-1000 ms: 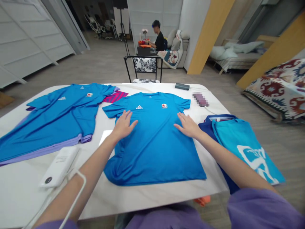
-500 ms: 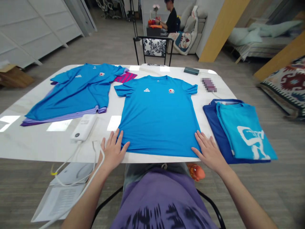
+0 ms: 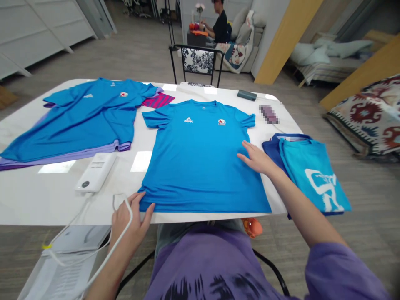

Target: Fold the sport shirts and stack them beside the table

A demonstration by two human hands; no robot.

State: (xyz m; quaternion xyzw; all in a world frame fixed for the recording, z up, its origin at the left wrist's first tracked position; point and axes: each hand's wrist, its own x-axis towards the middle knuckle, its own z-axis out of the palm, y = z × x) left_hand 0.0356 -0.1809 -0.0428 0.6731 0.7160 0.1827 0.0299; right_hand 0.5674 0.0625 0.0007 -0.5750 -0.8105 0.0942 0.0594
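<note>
A blue T-shirt [image 3: 203,162] lies spread front up on the white table, its collar away from me and a small badge on the chest. My left hand [image 3: 131,218] rests at its lower left corner, fingers apart, with a white cable passing over the wrist. Over the shirt's right side is my right hand [image 3: 256,158], its fingers stretched out and holding nothing; whether it touches the cloth I cannot tell. To the left, another blue T-shirt [image 3: 84,121] lies flat over purple ones. Folded shirts [image 3: 312,175] in navy and turquoise are stacked to the right.
A white power bank [image 3: 96,171] with a cable lies on the table [image 3: 175,217], left of the shirt. At the far side are a dark case [image 3: 246,95] and a blurred phone [image 3: 268,114]. A chair [image 3: 197,62] stands opposite. A person [image 3: 220,27] sits beyond.
My right hand has left the shirt's lower right edge and moved up along its right side. My left hand stays at the lower left corner. The view has shifted slightly.
</note>
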